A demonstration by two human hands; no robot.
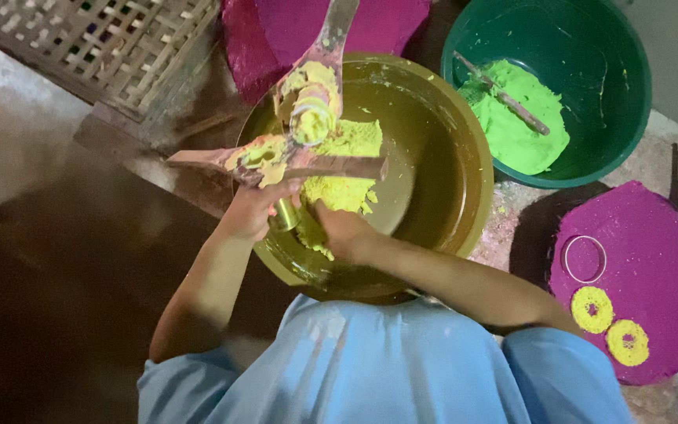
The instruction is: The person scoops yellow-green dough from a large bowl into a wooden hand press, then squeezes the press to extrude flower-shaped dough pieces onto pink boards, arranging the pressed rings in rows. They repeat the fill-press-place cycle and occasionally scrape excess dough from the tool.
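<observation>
Gripping a dough-caked wooden press (308,149), both hands (296,216) work over the brown basin (441,180), green bowl (590,55) beside

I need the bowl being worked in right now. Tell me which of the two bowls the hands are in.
The brown bowl with yellow dough: both the left hand and right hand are inside it. The green bowl, holding green dough, sits untouched beside it.

**Around the big basin**

The big basin (441,180) sits in the middle, with dough (347,169) lying inside it. A wooden press (308,149) lies across its left rim. Right of the basin and farther back stands a second bowl (590,47), holding a stick (504,98). Right of the basin and nearer, a round mat (653,259) carries two dough rings (610,326). A lattice panel (111,43) lies behind it to the left.
</observation>
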